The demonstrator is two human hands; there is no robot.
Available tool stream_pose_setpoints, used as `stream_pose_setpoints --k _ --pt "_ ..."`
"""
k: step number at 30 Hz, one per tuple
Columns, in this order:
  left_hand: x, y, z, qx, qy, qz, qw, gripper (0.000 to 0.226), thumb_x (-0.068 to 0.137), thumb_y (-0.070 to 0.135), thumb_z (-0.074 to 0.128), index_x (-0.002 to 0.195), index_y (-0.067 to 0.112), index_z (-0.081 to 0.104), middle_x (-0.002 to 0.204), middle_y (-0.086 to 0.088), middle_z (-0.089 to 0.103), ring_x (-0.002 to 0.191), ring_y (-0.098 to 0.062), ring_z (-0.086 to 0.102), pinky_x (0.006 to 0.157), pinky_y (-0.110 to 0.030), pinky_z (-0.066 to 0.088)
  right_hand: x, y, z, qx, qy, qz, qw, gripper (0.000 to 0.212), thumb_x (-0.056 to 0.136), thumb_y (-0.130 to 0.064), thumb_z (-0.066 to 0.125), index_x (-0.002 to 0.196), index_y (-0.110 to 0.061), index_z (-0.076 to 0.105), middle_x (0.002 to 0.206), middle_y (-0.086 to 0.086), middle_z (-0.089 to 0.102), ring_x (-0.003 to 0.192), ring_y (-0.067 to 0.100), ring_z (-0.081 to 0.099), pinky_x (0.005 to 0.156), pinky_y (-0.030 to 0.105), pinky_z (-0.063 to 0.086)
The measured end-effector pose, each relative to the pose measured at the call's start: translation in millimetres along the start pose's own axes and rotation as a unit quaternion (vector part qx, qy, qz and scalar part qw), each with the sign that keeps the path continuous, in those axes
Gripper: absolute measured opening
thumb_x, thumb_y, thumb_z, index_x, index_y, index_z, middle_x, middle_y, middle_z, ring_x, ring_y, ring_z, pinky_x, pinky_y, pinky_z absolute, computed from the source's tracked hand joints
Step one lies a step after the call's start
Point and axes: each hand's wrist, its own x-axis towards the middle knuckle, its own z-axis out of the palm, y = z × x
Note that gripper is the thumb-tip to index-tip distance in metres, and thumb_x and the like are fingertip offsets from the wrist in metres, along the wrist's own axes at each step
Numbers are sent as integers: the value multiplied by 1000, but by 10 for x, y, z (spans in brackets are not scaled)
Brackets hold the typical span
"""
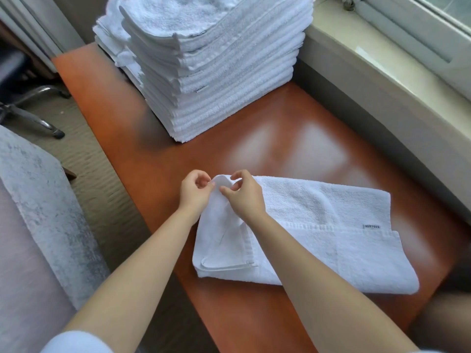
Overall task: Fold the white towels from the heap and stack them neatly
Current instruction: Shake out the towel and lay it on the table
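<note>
A white towel, folded over on itself, lies on the near part of the reddish wooden table; a small grey label shows near its right edge. My left hand pinches the towel's far left corner, which is lifted a little off the table. Right beside it, my right hand pinches the same raised corner with thumb and fingers curled. A tall stack of folded white towels stands at the table's far end, well apart from both hands.
A pale window sill runs along the table's right side. Left of the table is carpet with a chair's metal base. A grey-white cloth drapes over something at the near left.
</note>
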Motion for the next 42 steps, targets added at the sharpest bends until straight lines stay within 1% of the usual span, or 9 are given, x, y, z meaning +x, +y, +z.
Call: stream_pose_setpoints --k 4,8,14,21,24,27,31,36,42 --pt "28 -63 -181 -95 20 -115 989 17 90 7 64 105 13 57 84 0 61 75 -13 59 66 -22 51 16 -22 -3 -42 -50 28 997 37 96 -30 48 128 -12 56 130 6 52 111 23 56 91 35 46" --pt "-129 -106 -194 -126 9 -154 980 15 91 1 57 105 7 58 86 -9 64 68 -16 62 64 -25 56 -60 -23 -52 129 -132 79 980 40 98 -16 46 138 -13 51 138 6 53 126 20 51 108 38 40" --pt "-332 -128 -23 63 -94 -85 990 32 82 9 71 111 16 60 88 -3 66 77 -19 61 71 -29 50 -209 160 -101 95 -110 78 986 49 92 0 35 137 -15 48 122 3 62 104 15 55 84 24 43" --pt "-412 -254 -195 66 83 -125 986 31 92 6 46 119 16 56 110 -4 61 94 -20 58 77 -33 48 -388 455 -315 54 -48 74 995 41 97 -9 37 135 -17 50 136 4 54 120 19 52 91 26 38" --pt "-639 -226 -201 158 92 14 983 32 93 16 53 126 18 53 112 1 54 97 -18 55 82 -35 49 -530 536 -393 64 -8 64 996 41 95 -8 38 133 -17 52 133 3 55 115 17 52 91 27 38" --pt "-978 -209 -172 163 -93 130 974 42 88 42 64 124 25 55 110 10 53 102 -11 53 88 -30 46 -672 690 -571 65 46 72 994 41 93 -7 40 130 -15 54 131 4 58 111 17 54 89 28 40" --pt "-1341 -367 -200 341 -286 172 879 82 74 60 70 142 39 32 141 23 27 130 1 22 100 -26 31 -834 932 -887 58 88 104 989 42 91 -5 38 129 -13 55 130 5 58 100 17 52 82 28 40" --pt "-1465 -343 -54 324 -189 153 914 43 96 22 53 139 13 47 147 3 40 135 -17 34 102 -25 29 -986 1226 -1306 -9 168 116 979 39 93 -6 40 128 -12 55 133 8 54 121 24 46 90 30 39" --pt "-1543 -175 124 331 -40 108 937 28 103 24 35 101 11 59 91 0 60 88 -23 58 66 -31 35 -1041 1496 -1757 -113 251 234 932 56 91 -14 46 145 -21 35 147 8 36 136 27 27 112 39 22"
